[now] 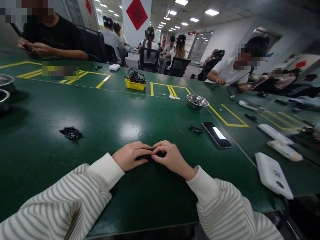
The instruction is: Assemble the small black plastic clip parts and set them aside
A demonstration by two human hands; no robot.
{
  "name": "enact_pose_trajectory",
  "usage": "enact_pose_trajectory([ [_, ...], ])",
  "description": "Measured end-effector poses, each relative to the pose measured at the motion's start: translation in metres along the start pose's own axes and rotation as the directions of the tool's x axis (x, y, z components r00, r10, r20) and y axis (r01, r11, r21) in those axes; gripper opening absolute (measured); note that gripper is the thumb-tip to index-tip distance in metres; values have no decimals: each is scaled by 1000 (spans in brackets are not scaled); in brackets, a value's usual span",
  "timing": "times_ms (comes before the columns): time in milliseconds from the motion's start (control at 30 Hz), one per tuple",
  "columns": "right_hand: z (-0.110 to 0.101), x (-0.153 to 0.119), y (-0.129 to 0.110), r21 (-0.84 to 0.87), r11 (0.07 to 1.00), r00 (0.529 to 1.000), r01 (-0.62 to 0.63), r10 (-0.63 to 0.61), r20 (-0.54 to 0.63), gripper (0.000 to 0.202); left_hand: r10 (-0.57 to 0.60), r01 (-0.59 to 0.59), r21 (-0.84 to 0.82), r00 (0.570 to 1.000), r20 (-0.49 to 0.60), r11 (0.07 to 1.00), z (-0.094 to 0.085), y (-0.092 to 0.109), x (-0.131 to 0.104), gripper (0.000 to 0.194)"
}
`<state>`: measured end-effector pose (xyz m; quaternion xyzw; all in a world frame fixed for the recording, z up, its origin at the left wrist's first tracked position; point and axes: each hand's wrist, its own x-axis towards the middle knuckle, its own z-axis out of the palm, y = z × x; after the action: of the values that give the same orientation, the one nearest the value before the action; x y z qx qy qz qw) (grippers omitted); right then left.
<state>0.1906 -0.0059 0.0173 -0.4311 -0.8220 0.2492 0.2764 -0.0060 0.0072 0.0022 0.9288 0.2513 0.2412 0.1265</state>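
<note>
My left hand point(132, 155) and my right hand point(168, 156) meet at the fingertips just above the green table point(105, 133). The fingers of both are bent, with thumbs toward the forefingers, around something small and dark. Its kind is hidden by the fingers. To the left lies a small heap of black pieces point(71, 132). Beyond my right hand is a smaller cluster of black pieces point(195, 129), beside a phone point(217, 135) with a partly lit screen.
A metal bowl point(197, 101) and a yellow basket point(135, 84) of black cables stand farther back. More metal bowls point(5, 83) sit at the left edge. White power banks point(273, 175) lie at right. Two people sit across the table, among yellow tape markings.
</note>
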Motion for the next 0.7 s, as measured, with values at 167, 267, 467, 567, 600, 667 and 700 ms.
enact_pose_trajectory([
  [167,1,0,-2,-13,1000,1000,-9,8,-13,4,10,-10,2,1000,-12,1000,0,1,0,25],
  [267,2,0,-2,-5,1000,1000,-16,16,-17,4,10,-10,1,1000,-18,1000,0,0,0,24],
  [467,4,1,-4,-7,1000,1000,-18,18,-10,4,16,-16,13,1000,-9,1000,0,-1,0,25],
  [567,-4,2,-3,-43,999,999,-29,27,-42,6,20,-19,30,1000,-6,999,0,-1,-1,26],
  [600,-10,2,-2,-78,995,996,-55,50,-74,8,20,-20,35,1000,-7,999,0,-1,-1,26],
  [667,-25,1,5,-187,969,977,-163,132,-164,13,20,-19,40,1000,-10,999,0,-2,-2,26],
  [700,-34,0,10,-254,939,961,-233,182,-207,15,19,-18,40,1000,-13,999,1,-2,-2,26],
])
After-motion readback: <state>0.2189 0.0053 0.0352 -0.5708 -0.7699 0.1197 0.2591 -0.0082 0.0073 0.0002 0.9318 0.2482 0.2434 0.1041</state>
